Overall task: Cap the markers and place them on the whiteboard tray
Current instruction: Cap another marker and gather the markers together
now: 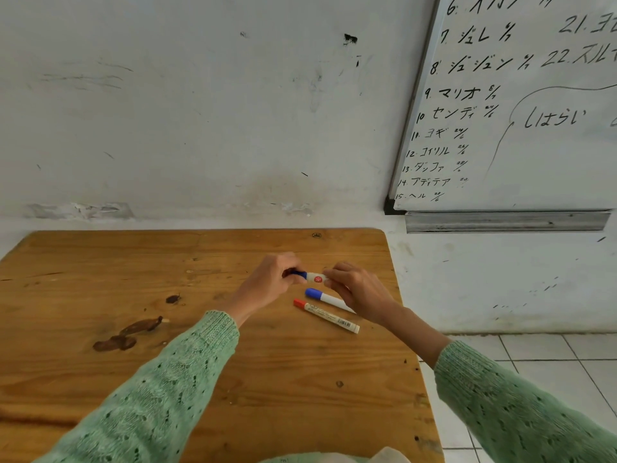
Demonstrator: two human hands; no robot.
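Above the wooden table (167, 295), both hands hold one white marker (315, 278) with a red round label. My left hand (270, 282) grips its dark blue cap end (298, 274). The barrel's other end sits in my right hand (357, 289). Just below lie two capped markers on the table: one with a blue cap (325, 297), partly under my right hand, and one with a red cap (329, 316). The metal whiteboard tray (507, 222) hangs on the wall at the right, below the whiteboard (534, 128).
Dark stains (127, 335) mark the table's left half. The table's right edge (410, 329) borders a white tiled floor (551, 362). Writing covers the whiteboard. Green knitted sleeves cover both forearms.
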